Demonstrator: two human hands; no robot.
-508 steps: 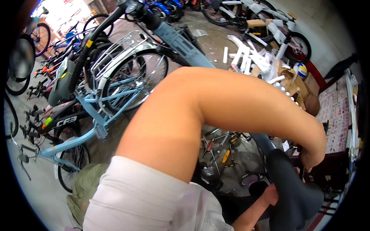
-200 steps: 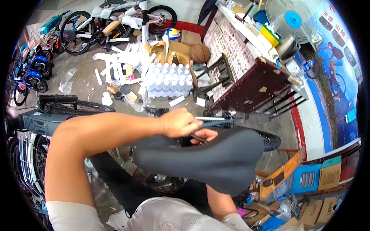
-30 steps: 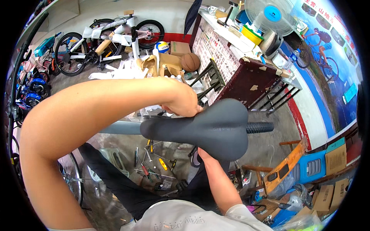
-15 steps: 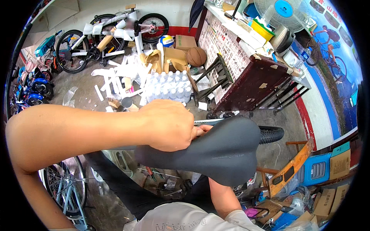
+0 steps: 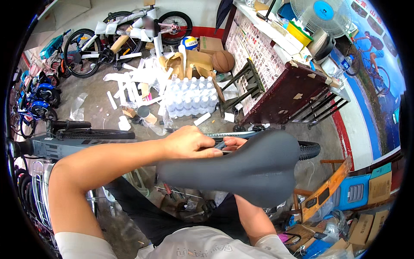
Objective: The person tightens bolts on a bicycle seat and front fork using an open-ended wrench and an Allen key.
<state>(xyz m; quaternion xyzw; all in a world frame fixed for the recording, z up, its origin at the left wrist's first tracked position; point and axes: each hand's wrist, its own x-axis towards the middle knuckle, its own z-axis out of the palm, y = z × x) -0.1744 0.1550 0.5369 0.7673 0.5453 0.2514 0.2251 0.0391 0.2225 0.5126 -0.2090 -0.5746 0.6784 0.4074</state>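
Observation:
A black bicycle saddle (image 5: 241,172) lies in front of me, its nose to the left and its wide rear to the right. It sits over a grey bicycle frame (image 5: 56,146). My left hand (image 5: 189,143) is closed at the far side of the saddle, thumb pressed along its edge. What it grips is too small to make out. From beneath the saddle, the fingertips of my right hand (image 5: 234,142) come out at the far edge, closed near a small dark part (image 5: 220,146). The saddle hides the rest of that hand.
A pack of water bottles (image 5: 191,97) stands beyond the bicycle, beside white foam wrapping (image 5: 129,84). A worn dark red counter (image 5: 284,93) is at the far right. Nearer on the right are a wooden stool (image 5: 325,190), a blue plastic stool (image 5: 353,191) and cardboard boxes. Tools lie on the floor below.
My left arm has swung lower and nearer, uncovering the handlebar and frame at left. The left hand has turned, showing its thumb, and more of the right fingers show.

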